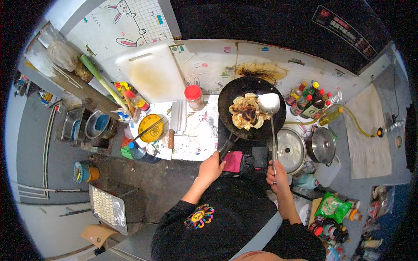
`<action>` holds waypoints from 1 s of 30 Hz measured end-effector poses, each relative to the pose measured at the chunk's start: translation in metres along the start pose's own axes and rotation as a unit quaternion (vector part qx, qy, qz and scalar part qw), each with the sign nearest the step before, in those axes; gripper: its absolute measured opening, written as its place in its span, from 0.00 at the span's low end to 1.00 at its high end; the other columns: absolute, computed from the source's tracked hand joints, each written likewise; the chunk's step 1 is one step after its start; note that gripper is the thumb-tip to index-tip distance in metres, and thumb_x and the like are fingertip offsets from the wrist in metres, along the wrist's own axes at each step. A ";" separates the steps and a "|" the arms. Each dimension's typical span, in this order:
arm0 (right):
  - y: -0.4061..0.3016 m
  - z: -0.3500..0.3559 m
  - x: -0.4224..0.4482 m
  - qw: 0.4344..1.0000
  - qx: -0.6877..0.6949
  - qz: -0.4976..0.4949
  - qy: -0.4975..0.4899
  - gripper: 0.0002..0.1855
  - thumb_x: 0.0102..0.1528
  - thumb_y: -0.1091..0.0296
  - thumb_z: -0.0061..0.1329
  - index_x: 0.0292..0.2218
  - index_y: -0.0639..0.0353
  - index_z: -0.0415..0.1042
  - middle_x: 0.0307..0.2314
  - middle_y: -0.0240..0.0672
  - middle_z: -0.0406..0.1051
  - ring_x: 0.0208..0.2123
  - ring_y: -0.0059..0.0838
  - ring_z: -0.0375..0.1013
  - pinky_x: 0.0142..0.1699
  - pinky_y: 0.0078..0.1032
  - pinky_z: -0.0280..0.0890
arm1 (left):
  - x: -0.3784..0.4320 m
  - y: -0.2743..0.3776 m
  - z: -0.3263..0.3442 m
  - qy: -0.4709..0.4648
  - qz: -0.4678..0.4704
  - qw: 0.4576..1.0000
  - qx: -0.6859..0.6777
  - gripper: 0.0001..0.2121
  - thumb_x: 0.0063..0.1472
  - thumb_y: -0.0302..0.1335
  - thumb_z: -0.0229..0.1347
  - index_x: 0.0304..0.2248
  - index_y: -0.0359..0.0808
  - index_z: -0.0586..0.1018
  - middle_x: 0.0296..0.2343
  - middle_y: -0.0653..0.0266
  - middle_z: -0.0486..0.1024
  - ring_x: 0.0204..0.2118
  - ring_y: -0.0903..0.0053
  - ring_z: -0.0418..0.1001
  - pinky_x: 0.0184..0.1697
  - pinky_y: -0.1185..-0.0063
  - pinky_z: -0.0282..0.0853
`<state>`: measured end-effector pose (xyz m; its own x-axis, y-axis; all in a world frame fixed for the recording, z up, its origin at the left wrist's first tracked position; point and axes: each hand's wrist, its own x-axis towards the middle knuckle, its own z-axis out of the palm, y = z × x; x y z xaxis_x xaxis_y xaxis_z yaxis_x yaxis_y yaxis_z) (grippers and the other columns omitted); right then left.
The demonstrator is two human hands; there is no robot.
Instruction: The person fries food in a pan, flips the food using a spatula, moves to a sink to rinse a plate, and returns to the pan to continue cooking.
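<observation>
My left hand (211, 167) is closed around the dark handle of a black wok (225, 98). Browned, partly charred dumplings (247, 111) lie clumped together in the wok. In my right hand (277, 176) is the long metal handle of a wok spatula (268, 103); its broad blade rests over the right part of the wok, beside the dumplings. A pink cloth (233, 161) lies below the wok, between my hands. Left of the wok stand a red-lidded jar (194, 97) and a cleaver (178, 118) with a wooden handle. Chopsticks lie across a yellow plate (151, 128).
Sauce bottles (313, 102) crowd the back right, near a yellow gas hose (354, 115). A lidded pot (321, 145) and a large metal lid (287, 150) sit right of the wok. A white cutting board (152, 76) leans against the wall. A dumpling tray (108, 208) is lower left.
</observation>
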<state>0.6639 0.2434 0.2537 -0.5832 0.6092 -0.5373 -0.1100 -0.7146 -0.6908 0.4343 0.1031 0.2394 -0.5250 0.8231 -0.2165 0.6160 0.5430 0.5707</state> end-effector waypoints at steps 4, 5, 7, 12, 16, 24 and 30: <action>-0.004 0.009 0.000 1.000 -0.024 0.004 0.000 0.12 0.59 0.55 0.36 0.35 0.54 0.59 0.14 0.24 0.53 0.10 0.15 0.50 0.13 0.17 0.48 | -0.001 0.001 0.001 0.008 0.005 1.000 0.017 0.18 0.53 0.33 0.53 0.38 0.29 0.65 0.27 0.45 0.73 0.30 0.52 0.72 0.32 0.64 0.67; -0.006 0.010 0.001 0.998 -0.058 0.007 0.006 0.12 0.59 0.56 0.36 0.35 0.54 0.59 0.14 0.24 0.53 0.10 0.15 0.50 0.13 0.17 0.48 | 0.000 0.001 0.001 0.008 0.006 1.000 0.017 0.18 0.53 0.33 0.53 0.38 0.29 0.65 0.27 0.45 0.73 0.30 0.52 0.72 0.32 0.64 0.67; -0.012 0.013 0.003 0.998 -0.048 0.023 -0.015 0.11 0.59 0.56 0.36 0.35 0.54 0.59 0.14 0.25 0.53 0.10 0.15 0.50 0.13 0.18 0.48 | -0.001 0.001 0.000 0.001 -0.002 1.000 0.023 0.18 0.53 0.33 0.53 0.38 0.29 0.65 0.27 0.45 0.73 0.30 0.52 0.72 0.33 0.65 0.67; -0.016 0.014 0.015 0.995 -0.006 0.080 -0.053 0.10 0.59 0.58 0.37 0.33 0.55 0.60 0.14 0.25 0.55 0.09 0.16 0.51 0.13 0.18 0.48 | -0.002 0.004 -0.001 0.002 -0.004 1.000 0.022 0.18 0.53 0.33 0.52 0.38 0.29 0.65 0.28 0.45 0.73 0.31 0.53 0.72 0.33 0.65 0.67; -0.016 0.014 0.017 0.986 0.049 0.129 -0.089 0.10 0.58 0.59 0.38 0.34 0.55 0.61 0.13 0.26 0.57 0.09 0.18 0.53 0.13 0.19 0.48 | -0.004 0.005 -0.002 0.007 -0.008 1.000 0.013 0.17 0.53 0.33 0.52 0.39 0.30 0.65 0.29 0.45 0.73 0.31 0.53 0.72 0.33 0.65 0.67; -0.012 0.030 0.042 0.991 -0.023 0.108 -0.069 0.10 0.58 0.59 0.39 0.33 0.55 0.62 0.11 0.26 0.55 0.09 0.16 0.52 0.13 0.16 0.46 | -0.005 0.007 -0.002 0.013 -0.007 1.000 0.017 0.16 0.53 0.32 0.52 0.37 0.30 0.66 0.28 0.45 0.72 0.31 0.53 0.72 0.34 0.65 0.67; -0.011 0.029 0.051 0.990 -0.022 0.111 -0.083 0.10 0.56 0.61 0.40 0.35 0.56 0.60 0.12 0.28 0.57 0.09 0.18 0.54 0.11 0.18 0.46 | -0.005 0.004 0.001 0.019 0.001 0.999 0.027 0.16 0.53 0.33 0.52 0.37 0.30 0.66 0.28 0.46 0.72 0.31 0.53 0.72 0.33 0.65 0.67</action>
<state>0.6119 0.2722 0.2479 -0.7134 0.3713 -0.5944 0.0689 -0.8069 -0.5867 0.4400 0.1013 0.2414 -0.5456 0.8176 -0.1842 0.6471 0.5506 0.5273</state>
